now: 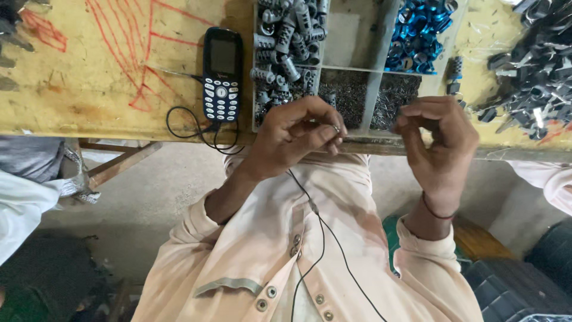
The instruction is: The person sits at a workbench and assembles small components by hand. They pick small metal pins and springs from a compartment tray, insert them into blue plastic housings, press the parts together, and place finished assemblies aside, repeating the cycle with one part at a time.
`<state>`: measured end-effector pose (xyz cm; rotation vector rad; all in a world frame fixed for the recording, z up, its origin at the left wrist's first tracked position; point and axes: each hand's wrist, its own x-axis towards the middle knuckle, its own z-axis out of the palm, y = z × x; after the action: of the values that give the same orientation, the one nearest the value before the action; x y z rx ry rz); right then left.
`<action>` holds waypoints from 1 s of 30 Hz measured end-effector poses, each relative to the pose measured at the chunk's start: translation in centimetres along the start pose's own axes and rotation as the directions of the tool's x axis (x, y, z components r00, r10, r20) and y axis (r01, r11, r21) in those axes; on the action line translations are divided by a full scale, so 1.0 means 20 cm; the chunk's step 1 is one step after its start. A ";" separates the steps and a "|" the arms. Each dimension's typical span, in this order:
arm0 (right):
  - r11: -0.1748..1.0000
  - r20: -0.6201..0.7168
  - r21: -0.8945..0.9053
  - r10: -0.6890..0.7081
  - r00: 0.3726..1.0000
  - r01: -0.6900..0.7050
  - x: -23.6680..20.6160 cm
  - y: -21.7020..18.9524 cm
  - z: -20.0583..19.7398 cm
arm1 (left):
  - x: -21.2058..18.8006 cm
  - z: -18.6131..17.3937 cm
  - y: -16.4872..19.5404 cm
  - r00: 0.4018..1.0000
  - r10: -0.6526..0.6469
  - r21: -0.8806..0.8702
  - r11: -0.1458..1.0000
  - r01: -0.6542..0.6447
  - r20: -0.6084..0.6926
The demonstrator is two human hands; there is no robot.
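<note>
While pinching a small silver ring [336, 128] between closed left hand [292, 134] fingertips, hovering at the yellow table [89, 89] near edge, open floor at 6 o'clock. At 3 o'clock, right hand [441, 143] curled, contents impossible to tell. Divided parts tray [372, 71] at 12, keypad phone [221, 74] at 10.

blue rings [417, 33], yellow table [89, 89], perhaps grey fittings [283, 36]

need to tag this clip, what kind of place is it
Probably a small assembly workshop: a divided tray sorts grey metal sleeves, blue rings and tiny pins on a worn yellow bench, with dark metal parts heaped alongside.
</note>
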<state>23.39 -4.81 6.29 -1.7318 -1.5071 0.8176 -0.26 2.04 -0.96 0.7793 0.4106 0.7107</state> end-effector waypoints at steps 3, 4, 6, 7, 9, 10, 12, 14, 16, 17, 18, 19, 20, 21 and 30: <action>0.979 0.098 -0.185 -0.062 0.993 0.080 0.05 -0.08 -0.03 | -0.05 -0.02 0.02 0.998 -0.005 0.025 1.000 0.006 -0.065; 0.953 0.163 -0.271 -0.091 0.982 0.133 0.07 -0.10 -0.02 | -0.05 -0.02 0.02 0.998 0.015 0.033 0.999 -0.013 -0.058; 0.880 0.242 -0.389 -0.189 0.952 0.274 0.13 -0.11 0.07 | -0.05 -0.02 0.02 0.998 0.015 0.015 1.000 -0.014 -0.069; 0.828 0.289 -0.439 -0.238 0.927 0.350 0.17 -0.11 0.12 | -0.05 -0.02 0.01 0.996 0.004 -0.005 1.000 -0.004 -0.087; 0.783 0.290 -0.504 -0.244 0.926 0.364 0.21 -0.09 0.21 | -0.05 -0.01 0.01 0.994 0.007 -0.012 1.000 -0.008 -0.105; 0.759 0.291 -0.534 -0.249 0.924 0.373 0.22 -0.07 0.24 | -0.05 0.00 0.01 0.994 0.020 0.002 1.000 -0.020 -0.106; 0.820 0.278 -0.449 -0.250 0.928 0.355 0.21 -0.05 0.24 | -0.05 0.01 0.02 0.993 0.036 0.008 0.999 -0.035 -0.110; 0.923 0.253 -0.317 -0.139 0.957 0.218 0.19 -0.04 0.20 | -0.06 0.02 0.02 0.994 0.025 -0.017 0.999 -0.027 -0.103; 0.989 0.232 -0.136 0.092 0.968 -0.062 0.17 -0.04 0.15 | -0.05 0.02 0.04 0.997 -0.006 0.011 1.000 0.007 -0.075; 0.980 0.263 0.075 0.157 0.952 -0.183 0.15 -0.04 0.13 | -0.04 0.02 0.04 0.998 -0.023 0.023 0.999 0.024 -0.058; 0.912 0.307 0.278 0.212 0.928 -0.300 0.13 -0.04 0.12 | -0.04 0.03 0.04 0.995 -0.081 -0.010 0.997 0.081 -0.065; 0.788 0.360 0.463 0.250 0.899 -0.405 0.12 -0.04 0.12 | -0.03 0.04 0.04 0.988 -0.140 -0.041 0.990 0.137 -0.071; 0.903 0.297 0.350 0.147 0.943 -0.251 0.10 -0.03 0.12 | -0.02 0.05 0.04 0.977 -0.199 -0.070 0.979 0.193 -0.076; 0.972 0.252 0.217 0.032 0.967 -0.088 0.09 -0.03 0.13 | -0.01 0.06 0.05 0.975 -0.205 -0.056 0.978 0.200 -0.089; 0.962 0.162 -0.092 -0.241 0.957 0.258 0.03 -0.05 0.14 | -0.04 0.12 0.09 0.955 -0.206 0.054 0.974 0.222 -0.214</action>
<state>20.68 -3.88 5.59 -1.5433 -1.8613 0.7554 -0.11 1.19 1.97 0.7230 0.7050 0.5760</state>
